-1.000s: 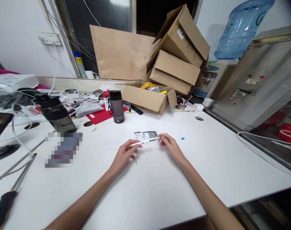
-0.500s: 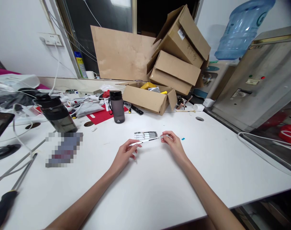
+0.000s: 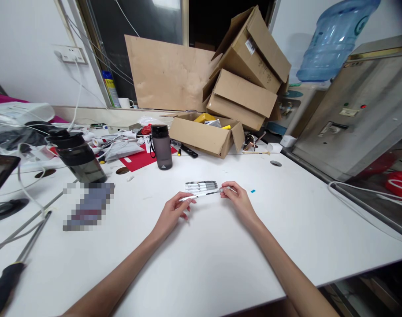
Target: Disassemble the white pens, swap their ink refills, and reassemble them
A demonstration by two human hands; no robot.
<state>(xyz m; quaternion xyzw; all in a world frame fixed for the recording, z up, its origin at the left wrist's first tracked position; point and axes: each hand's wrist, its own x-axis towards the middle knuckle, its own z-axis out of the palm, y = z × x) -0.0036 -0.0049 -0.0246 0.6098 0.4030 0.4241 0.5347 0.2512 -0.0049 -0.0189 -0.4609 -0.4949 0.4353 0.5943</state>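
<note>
"Over the white table (image 3: 201,259), where were the left hand (image 3: 173,210) and right hand (image 3: 240,201)?"
"Near the row of pens (image 3: 201,185)."
"Fingers?"
"Left pinched a white pen (image 3: 202,194); right, a small grey piece (image 3: 221,190) at its end (joined or loose, I couldn't tell)."

Bare L hand (image 3: 171,212), bare R hand (image 3: 241,203), slim uncovered forearms (image 3: 130,256)

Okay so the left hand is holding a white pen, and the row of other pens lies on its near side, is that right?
Not the side: the row of other pens lies beyond the white pen in the left hand, as the head view shows.
</note>
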